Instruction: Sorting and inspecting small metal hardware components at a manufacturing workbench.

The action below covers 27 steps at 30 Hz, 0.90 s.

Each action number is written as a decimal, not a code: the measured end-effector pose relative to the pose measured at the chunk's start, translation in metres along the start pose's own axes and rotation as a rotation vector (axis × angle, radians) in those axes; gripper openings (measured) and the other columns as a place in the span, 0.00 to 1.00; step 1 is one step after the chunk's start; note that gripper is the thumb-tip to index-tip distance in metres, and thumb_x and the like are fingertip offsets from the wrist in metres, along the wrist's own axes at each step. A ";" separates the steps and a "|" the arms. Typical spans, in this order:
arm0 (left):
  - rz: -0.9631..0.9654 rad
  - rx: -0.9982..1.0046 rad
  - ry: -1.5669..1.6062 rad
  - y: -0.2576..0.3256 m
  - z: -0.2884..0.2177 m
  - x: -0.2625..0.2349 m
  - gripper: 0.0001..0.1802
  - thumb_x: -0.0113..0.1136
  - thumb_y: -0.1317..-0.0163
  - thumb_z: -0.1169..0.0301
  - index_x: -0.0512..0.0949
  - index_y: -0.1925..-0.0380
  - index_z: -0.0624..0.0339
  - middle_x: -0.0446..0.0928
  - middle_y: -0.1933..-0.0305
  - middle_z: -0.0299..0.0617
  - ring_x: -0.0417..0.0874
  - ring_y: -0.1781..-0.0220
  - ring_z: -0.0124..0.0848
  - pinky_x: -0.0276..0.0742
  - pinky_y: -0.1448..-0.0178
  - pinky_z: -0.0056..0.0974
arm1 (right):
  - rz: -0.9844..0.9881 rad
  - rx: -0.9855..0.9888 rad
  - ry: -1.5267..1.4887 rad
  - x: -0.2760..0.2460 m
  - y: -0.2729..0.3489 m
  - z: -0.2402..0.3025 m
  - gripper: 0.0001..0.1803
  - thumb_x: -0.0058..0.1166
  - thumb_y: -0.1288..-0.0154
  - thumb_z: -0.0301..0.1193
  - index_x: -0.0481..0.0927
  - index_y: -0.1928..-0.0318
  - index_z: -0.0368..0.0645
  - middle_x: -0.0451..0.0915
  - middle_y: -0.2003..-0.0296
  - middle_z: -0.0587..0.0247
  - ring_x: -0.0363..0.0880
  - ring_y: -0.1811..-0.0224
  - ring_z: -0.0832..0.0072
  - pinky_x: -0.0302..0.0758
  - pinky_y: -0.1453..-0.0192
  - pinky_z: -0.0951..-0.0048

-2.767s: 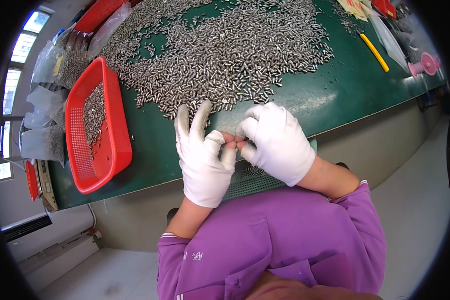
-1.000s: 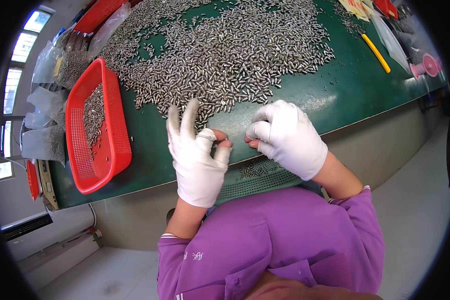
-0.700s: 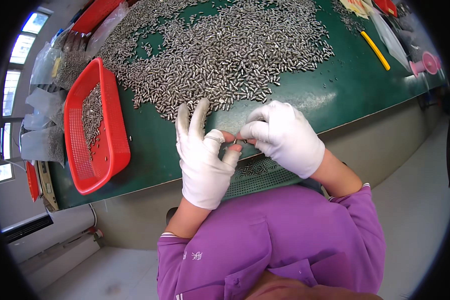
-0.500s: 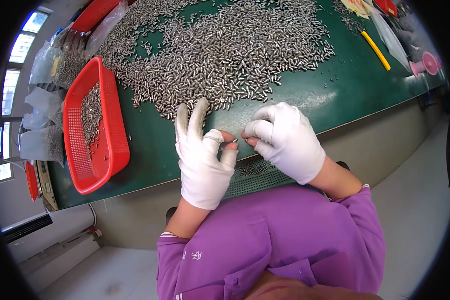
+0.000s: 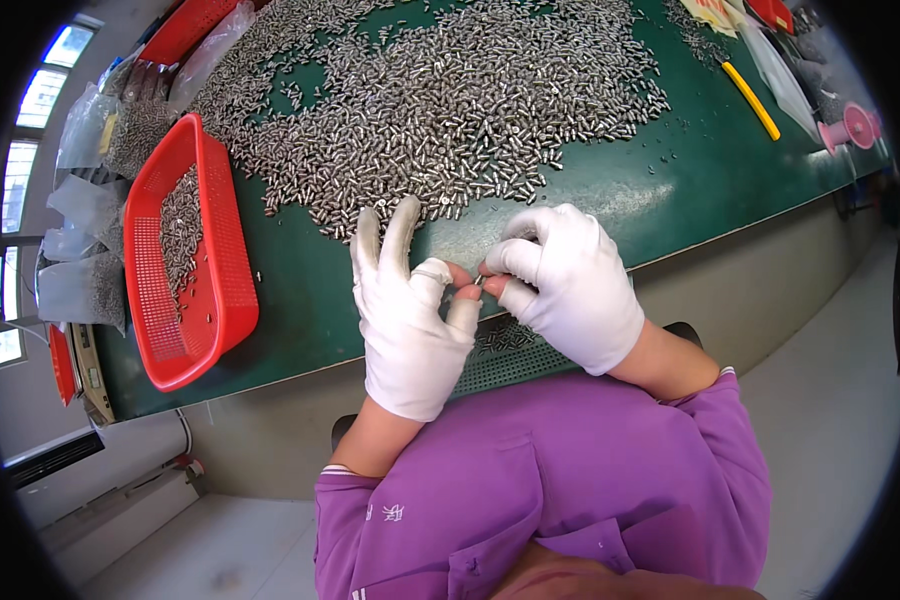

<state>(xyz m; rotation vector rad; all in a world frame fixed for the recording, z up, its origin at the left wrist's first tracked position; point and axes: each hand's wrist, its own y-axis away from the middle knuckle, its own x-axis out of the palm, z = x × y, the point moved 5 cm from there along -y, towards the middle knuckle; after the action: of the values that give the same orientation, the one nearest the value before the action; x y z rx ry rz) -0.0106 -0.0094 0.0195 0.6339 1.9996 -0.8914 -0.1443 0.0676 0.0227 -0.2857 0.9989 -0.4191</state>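
Red basket (image 5: 185, 260) sitting far left, partly filled. Left hand (image 5: 407, 315) with fingers spread, thumb and forefinger pinching one tiny metal piece (image 5: 477, 283) against right hand (image 5: 570, 285) fingertips. Bare tips poking through gloves, so probably easy to fumble into big loose pile (image 5: 450, 100) behind.

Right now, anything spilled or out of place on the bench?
A few small metal parts lie loose on the green mat beside the red basket, apart from the main heap. Otherwise nothing stands out.

Small metal part (image 5: 478, 281) between fingertips too small to tell.
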 end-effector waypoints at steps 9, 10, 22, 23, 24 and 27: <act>-0.018 0.027 0.017 -0.001 0.000 0.001 0.13 0.71 0.51 0.76 0.76 0.68 0.57 0.68 0.27 0.55 0.63 0.25 0.67 0.66 0.27 0.58 | 0.102 0.010 -0.037 0.006 -0.005 -0.002 0.08 0.71 0.47 0.32 0.86 0.65 0.52 0.81 0.60 0.66 0.78 0.58 0.61 0.76 0.52 0.60; -0.018 0.028 0.018 -0.001 0.000 0.001 0.13 0.71 0.51 0.76 0.76 0.68 0.57 0.68 0.27 0.55 0.63 0.25 0.67 0.66 0.27 0.58 | 0.102 0.011 -0.035 0.006 -0.004 -0.004 0.08 0.71 0.47 0.32 0.86 0.65 0.52 0.81 0.60 0.66 0.78 0.58 0.61 0.76 0.52 0.60; -0.007 0.003 0.052 -0.001 0.002 0.006 0.12 0.72 0.51 0.73 0.78 0.67 0.55 0.67 0.28 0.55 0.60 0.25 0.69 0.61 0.26 0.66 | 0.027 0.027 -0.005 0.001 -0.003 -0.004 0.05 0.66 0.45 0.34 0.84 0.69 0.50 0.80 0.65 0.65 0.79 0.62 0.60 0.78 0.58 0.59; -0.003 0.005 0.053 -0.001 0.002 0.006 0.12 0.72 0.51 0.73 0.78 0.67 0.55 0.67 0.28 0.55 0.61 0.26 0.69 0.62 0.27 0.66 | 0.022 0.032 -0.005 0.001 -0.003 -0.004 0.05 0.66 0.46 0.34 0.84 0.69 0.51 0.80 0.65 0.65 0.79 0.62 0.61 0.78 0.58 0.59; 0.002 0.006 0.053 -0.001 0.002 0.006 0.13 0.72 0.51 0.73 0.78 0.67 0.55 0.67 0.28 0.55 0.61 0.26 0.69 0.62 0.27 0.66 | 0.017 0.036 -0.005 0.001 -0.003 -0.004 0.05 0.66 0.46 0.34 0.84 0.70 0.51 0.80 0.66 0.66 0.79 0.62 0.61 0.78 0.58 0.59; -0.005 0.002 0.051 -0.002 0.001 0.006 0.13 0.72 0.51 0.73 0.77 0.68 0.55 0.68 0.28 0.55 0.61 0.26 0.69 0.63 0.28 0.66 | 0.016 0.043 0.014 0.002 -0.004 -0.004 0.05 0.67 0.46 0.34 0.84 0.70 0.51 0.79 0.66 0.66 0.79 0.61 0.62 0.78 0.57 0.60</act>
<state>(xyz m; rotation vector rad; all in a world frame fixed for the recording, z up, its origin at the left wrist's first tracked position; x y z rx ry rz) -0.0144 -0.0106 0.0145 0.6583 2.0468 -0.8883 -0.1472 0.0630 0.0209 -0.2360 1.0039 -0.4286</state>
